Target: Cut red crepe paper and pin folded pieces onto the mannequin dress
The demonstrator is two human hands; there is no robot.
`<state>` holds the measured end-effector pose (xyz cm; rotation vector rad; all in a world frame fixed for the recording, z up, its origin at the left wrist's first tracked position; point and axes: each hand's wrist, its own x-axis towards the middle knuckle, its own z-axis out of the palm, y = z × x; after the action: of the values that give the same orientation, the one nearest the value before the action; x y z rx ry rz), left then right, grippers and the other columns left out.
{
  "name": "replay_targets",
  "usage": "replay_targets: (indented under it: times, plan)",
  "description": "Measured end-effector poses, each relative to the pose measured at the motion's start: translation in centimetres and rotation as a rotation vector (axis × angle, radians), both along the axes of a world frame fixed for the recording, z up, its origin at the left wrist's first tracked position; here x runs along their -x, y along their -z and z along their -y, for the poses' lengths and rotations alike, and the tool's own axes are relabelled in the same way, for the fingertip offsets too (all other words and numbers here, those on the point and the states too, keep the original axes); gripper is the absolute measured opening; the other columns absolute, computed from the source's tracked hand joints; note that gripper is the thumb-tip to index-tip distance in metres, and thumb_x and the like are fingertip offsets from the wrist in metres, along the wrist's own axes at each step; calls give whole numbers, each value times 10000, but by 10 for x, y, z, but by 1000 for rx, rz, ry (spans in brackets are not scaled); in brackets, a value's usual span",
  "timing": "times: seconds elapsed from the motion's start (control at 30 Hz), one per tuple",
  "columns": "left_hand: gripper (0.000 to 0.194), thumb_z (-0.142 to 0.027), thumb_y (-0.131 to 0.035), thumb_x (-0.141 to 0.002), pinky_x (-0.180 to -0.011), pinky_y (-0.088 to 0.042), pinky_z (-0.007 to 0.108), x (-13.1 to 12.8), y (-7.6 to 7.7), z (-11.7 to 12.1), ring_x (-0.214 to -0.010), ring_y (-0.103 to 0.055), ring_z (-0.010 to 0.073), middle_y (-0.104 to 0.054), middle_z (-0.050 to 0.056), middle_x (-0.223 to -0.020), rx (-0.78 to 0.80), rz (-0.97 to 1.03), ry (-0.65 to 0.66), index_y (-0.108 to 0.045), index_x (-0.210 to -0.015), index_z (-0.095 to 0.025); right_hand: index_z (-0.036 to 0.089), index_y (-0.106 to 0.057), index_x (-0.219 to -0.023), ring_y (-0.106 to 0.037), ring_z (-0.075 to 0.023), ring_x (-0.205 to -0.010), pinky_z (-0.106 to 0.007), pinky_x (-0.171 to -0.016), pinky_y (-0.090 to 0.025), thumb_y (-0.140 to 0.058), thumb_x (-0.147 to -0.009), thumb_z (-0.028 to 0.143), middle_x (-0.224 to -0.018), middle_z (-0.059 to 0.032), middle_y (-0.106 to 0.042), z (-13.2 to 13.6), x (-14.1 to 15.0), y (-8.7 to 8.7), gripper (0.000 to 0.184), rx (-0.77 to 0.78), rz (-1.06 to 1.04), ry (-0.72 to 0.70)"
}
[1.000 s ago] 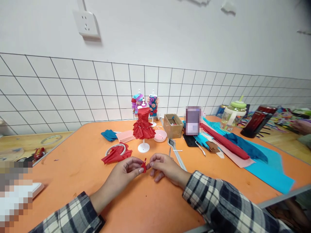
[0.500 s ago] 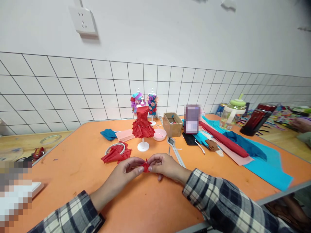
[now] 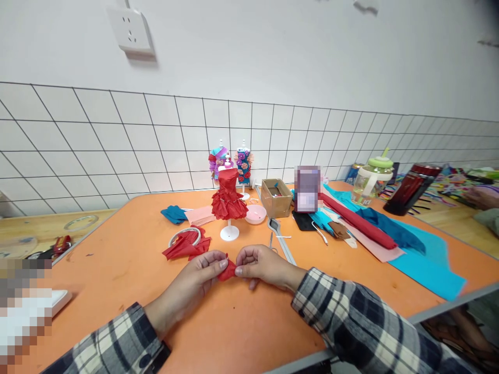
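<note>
Between my two hands is a small piece of red crepe paper [image 3: 227, 271]. My left hand [image 3: 205, 274] pinches its left side between thumb and fingers. With thumb and forefinger, my right hand [image 3: 259, 265] grips the right edge of the same piece. Just beyond them stands a mini dress form [image 3: 229, 233] on a white base, wearing a ruffled red paper dress [image 3: 228, 195]. More red crepe paper [image 3: 187, 248] lies to the left under a roll of tape [image 3: 173, 240]. Scissors [image 3: 272, 241] lie partly hidden behind my right hand.
Two more decorated forms [image 3: 244, 166] stand at the back. A pink bowl [image 3: 256, 214], a cardboard box [image 3: 276, 200] and a propped phone [image 3: 307, 188] are behind my right hand. Coloured paper rolls [image 3: 358, 221], a green-lidded bottle [image 3: 372, 182] and a dark red flask [image 3: 413, 189] occupy the right side.
My hands have drawn slightly apart, the left one shifting left. More of the red paper shows between them, spread wider than before.
</note>
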<state>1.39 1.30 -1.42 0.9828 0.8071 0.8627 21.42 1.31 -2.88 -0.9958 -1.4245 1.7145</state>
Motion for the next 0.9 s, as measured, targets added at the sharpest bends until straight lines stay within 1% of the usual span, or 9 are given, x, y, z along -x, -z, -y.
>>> replay_targets:
  times: [0.1, 0.23, 0.33, 0.43, 0.5, 0.6, 0.73, 0.83, 0.9]
  plan:
    - [443, -282, -845, -672, -835, -463, 281, 0, -2, 0, -831, -656, 160, -708, 16, -815, 0, 7, 31, -640, -1051, -180, 177, -607, -930, -534, -68, -532, -190, -446, -511, -800, -648, 356, -704, 43, -566, 0, 1, 1, 385, -34, -2, 33]
    - [473, -308, -829, -684, -850, -459, 303, 1, -3, 0, -856, -674, 183, -727, 34, -858, -67, -61, 47, -588, -1071, -183, 192, -652, -1003, -571, -98, -671, -201, -500, -538, -771, -669, 330, -816, 11, -562, 3, 1, -3, 380, -28, -31, 5]
    - [479, -352, -795, -723, -829, -455, 301, 0, -3, 1, -852, -680, 188, -732, 30, -846, -137, -132, 44, -538, -1096, -196, 183, -662, -966, -572, -108, -689, -197, -499, -528, -731, -718, 397, -818, -5, -582, 6, 1, -6, 335, -25, -35, 20]
    - [484, -373, -789, -724, -775, -451, 278, -1, -4, 1, -798, -670, 170, -722, 11, -797, -179, -181, 48, -517, -1083, -197, 165, -651, -889, -577, -111, -672, -191, -492, -507, -755, -696, 446, -771, -5, -603, 6, 3, -5, 356, -39, 2, 55]
    - [503, -387, -787, -721, -739, -447, 264, -1, -4, 1, -768, -658, 156, -713, 5, -787, -177, -178, 64, -505, -1091, -195, 159, -633, -848, -565, -94, -613, -193, -488, -490, -769, -676, 445, -752, 5, -610, 4, 4, -3, 360, -39, 11, 66]
    - [551, -369, -811, -685, -680, -433, 238, -2, -4, 1, -722, -634, 132, -691, -15, -775, -173, -172, 82, -488, -1099, -200, 160, -604, -818, -512, -65, -504, -193, -457, -447, -734, -709, 418, -699, 29, -581, 2, 5, 0, 309, -62, 35, 84]
    - [555, -320, -818, -673, -654, -421, 224, -2, -2, -1, -668, -604, 110, -649, -52, -700, -190, -194, 80, -460, -1081, -203, 177, -596, -874, -513, -83, -538, -205, -462, -431, -685, -748, 392, -741, 21, -576, 5, 6, -5, 265, -158, 40, 137]
    - [563, -332, -805, -675, -653, -425, 242, -3, 0, -2, -657, -610, 123, -660, -40, -708, -213, -227, 63, -430, -1075, -206, 183, -637, -933, -544, -108, -670, -231, -563, -458, -695, -753, 374, -892, -18, -634, 9, 8, -9, 269, -297, 85, 166]
    - [565, -330, -796, -676, -650, -428, 254, -4, 2, -1, -642, -609, 127, -662, -33, -717, -247, -262, 59, -412, -1072, -206, 174, -668, -880, -549, -126, -727, -248, -629, -452, -723, -735, 347, -888, -28, -657, 10, 10, -9, 233, -367, 159, 192]
